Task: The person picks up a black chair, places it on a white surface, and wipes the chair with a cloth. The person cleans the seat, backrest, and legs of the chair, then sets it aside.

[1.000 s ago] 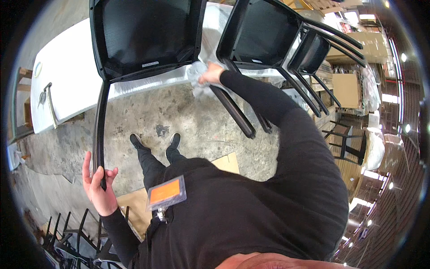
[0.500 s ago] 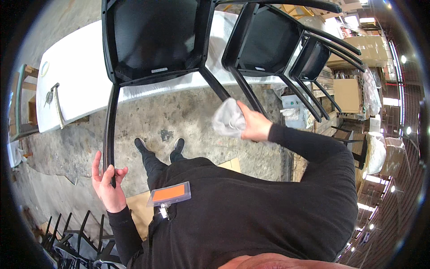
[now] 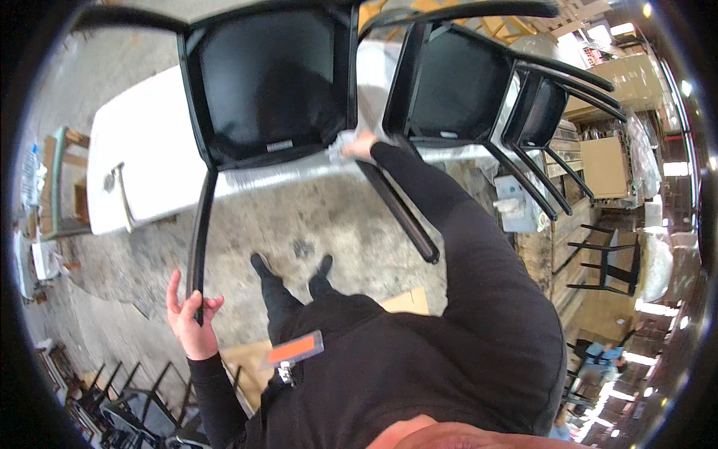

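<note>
A black chair (image 3: 269, 90) lies upside down on a white table (image 3: 153, 146), its legs sticking out toward me. My left hand (image 3: 191, 318) holds the tip of the chair's left leg (image 3: 200, 239). My right hand (image 3: 360, 144) presses a crumpled clear plastic cloth (image 3: 340, 146) against the top of the chair's right leg (image 3: 396, 209), close to the seat frame.
Two more black chairs (image 3: 456, 82) lie upside down on the table to the right. A metal tool (image 3: 120, 191) rests on the table's left end. Black chair frames (image 3: 112, 396) stand at the lower left. Cardboard (image 3: 404, 303) lies on the concrete floor. Boxes and shelving fill the right side.
My right hand moved with the cloth from mid-leg back up to the seat end of the chair's right leg. My left hand stayed on the left leg's tip.
</note>
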Available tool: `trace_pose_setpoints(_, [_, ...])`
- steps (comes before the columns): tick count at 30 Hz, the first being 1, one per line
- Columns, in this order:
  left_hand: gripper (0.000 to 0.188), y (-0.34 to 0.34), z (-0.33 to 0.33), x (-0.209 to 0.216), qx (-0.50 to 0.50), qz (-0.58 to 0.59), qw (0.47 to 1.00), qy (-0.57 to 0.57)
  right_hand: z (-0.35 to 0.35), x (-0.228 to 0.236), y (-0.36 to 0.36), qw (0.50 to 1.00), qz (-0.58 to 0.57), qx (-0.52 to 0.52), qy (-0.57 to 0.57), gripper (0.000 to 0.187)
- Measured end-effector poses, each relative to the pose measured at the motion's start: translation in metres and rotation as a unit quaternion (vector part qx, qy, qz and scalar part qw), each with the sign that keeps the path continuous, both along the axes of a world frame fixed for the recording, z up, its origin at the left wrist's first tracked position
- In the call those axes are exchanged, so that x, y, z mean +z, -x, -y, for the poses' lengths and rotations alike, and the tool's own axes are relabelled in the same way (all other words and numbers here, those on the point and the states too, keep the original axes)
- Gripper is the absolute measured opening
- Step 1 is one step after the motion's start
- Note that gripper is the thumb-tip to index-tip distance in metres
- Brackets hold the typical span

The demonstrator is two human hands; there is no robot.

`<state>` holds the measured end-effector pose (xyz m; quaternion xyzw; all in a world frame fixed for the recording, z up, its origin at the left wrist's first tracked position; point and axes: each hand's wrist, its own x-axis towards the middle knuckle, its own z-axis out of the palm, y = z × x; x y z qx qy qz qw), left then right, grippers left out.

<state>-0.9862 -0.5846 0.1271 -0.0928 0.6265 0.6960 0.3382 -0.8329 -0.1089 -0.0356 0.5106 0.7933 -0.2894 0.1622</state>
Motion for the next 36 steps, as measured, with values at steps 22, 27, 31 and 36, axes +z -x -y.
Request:
trace_pose_setpoints(22, [0.092,0.249,-0.140,0.084,-0.171,-0.563,0.808,-0.008,-0.087,0.314,0.073,0.441,-0.875,0.048,-0.196,0.096])
trace_pose_setpoints(27, [0.101,0.299,-0.265,0.152,-0.198,-0.720,0.652,-0.133,-0.141,0.194,0.142,0.528,-0.828,-0.080,-0.169,0.024])
trace_pose_setpoints(31, [0.023,0.280,-0.311,0.135,-0.207,-0.549,0.752,-0.302,-0.151,0.185,0.156,0.710,-0.666,-0.088,-0.211,0.019])
trace_pose_setpoints(36, [0.022,0.276,-0.314,0.125,-0.162,-0.537,0.753,-0.344,-0.112,0.308,0.073,0.437,-0.798,-0.121,0.397,0.038])
